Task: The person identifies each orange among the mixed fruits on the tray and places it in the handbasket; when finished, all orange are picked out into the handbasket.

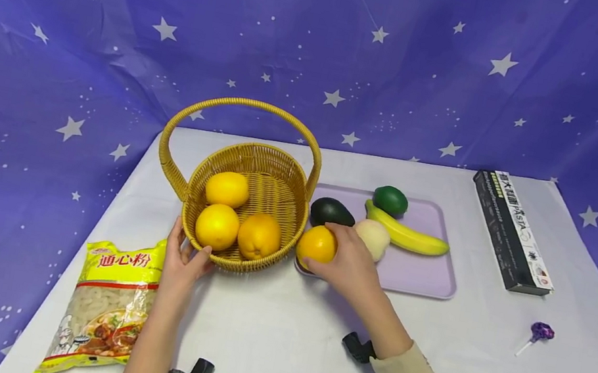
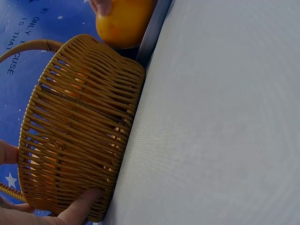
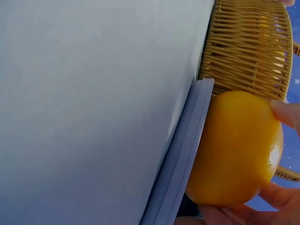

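Now an orange (image 1: 316, 244) is gripped by the right hand (image 1: 350, 263), fingers and thumb curled round it, at the near left corner of the lilac tray (image 1: 425, 287), just beside the basket (image 1: 235, 263). From the right wrist view the fruit is seen against the tray's raised edge, with the wicker wall close behind; whether it is resting on the tray or just lifted cannot be told. Round, firm and smooth-skinned it looks, so some weight and a little slip are to be expected; a wrap across its widest part is judged the safest hold.

The basket is steadied by the left hand (image 1: 184, 259), thumb and fingers curved against the near wall below the rim. Three more oranges (image 1: 217, 226) are held inside it. The weave appears stiff and light, likely to slide if nudged.

Further along the tray an avocado (image 1: 331, 211), a pale round fruit (image 1: 373, 237), a banana (image 1: 406, 235) and a green fruit (image 1: 390, 200) are laid. A pasta bag (image 1: 108, 306) is seen near left, a dark box (image 1: 510, 230) and a lollipop (image 1: 537, 335) off to the right.
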`<state>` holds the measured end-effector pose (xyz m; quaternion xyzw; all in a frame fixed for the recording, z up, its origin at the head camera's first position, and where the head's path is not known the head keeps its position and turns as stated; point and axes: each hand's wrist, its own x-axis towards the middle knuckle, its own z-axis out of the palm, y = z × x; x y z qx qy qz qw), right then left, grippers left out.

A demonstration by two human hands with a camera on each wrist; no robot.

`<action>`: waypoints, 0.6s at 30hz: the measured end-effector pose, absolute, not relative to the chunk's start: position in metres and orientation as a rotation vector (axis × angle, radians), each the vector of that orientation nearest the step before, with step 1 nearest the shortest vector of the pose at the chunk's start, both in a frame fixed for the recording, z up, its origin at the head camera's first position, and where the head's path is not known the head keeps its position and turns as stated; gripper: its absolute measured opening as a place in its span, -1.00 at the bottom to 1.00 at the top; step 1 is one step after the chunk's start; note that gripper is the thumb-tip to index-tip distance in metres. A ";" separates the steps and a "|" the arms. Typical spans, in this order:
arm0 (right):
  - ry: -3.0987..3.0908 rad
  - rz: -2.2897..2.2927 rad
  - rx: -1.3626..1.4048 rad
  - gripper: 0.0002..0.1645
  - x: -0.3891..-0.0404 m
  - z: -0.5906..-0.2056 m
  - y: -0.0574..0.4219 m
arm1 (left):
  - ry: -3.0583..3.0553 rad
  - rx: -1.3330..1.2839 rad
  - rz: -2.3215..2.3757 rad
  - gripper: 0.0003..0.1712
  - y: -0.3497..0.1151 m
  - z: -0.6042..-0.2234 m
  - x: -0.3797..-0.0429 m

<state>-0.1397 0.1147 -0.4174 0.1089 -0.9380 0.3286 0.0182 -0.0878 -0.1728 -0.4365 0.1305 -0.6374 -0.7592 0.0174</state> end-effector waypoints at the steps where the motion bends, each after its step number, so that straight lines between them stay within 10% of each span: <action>1: -2.915 1.026 0.327 -0.06 -0.140 -0.416 0.115 | -1.977 0.411 -2.361 -0.03 -0.173 -0.436 -0.088; 18: -2.708 1.249 0.465 -0.08 -0.149 -0.357 0.092 | -1.967 0.444 -2.373 -0.04 -0.171 -0.435 -0.088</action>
